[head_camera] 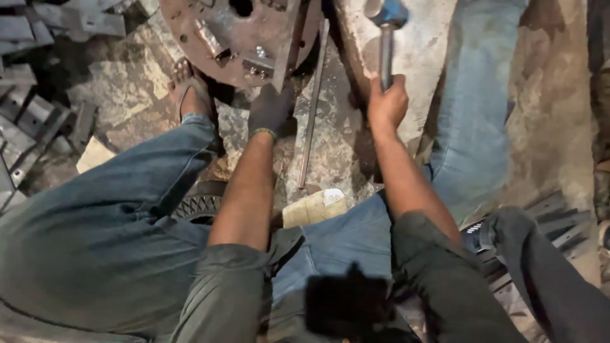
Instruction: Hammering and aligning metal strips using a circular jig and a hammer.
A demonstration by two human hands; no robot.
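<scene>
Person seated low on the floor, knees spread, 2 bare forearms reaching forward. Right hand wrapped tight around the metal handle of a hammer; handle upright, blue-grey head raised above the fist, near the frame top. Left hand in a dark glove, fingers curled, pressed against the lower edge of a rusty round metal disc; whether it grips anything I cannot tell. Disc stands just beyond the left hand, bored with holes and fitted with small blocks. A thin steel rod lies on the floor between the 2 hands, running from the disc back toward the knees. A sandalled foot rests left of the gloved hand, beside the disc. Flat metal offcuts piled further left. A pale wooden block sits near the rod's near end.
</scene>
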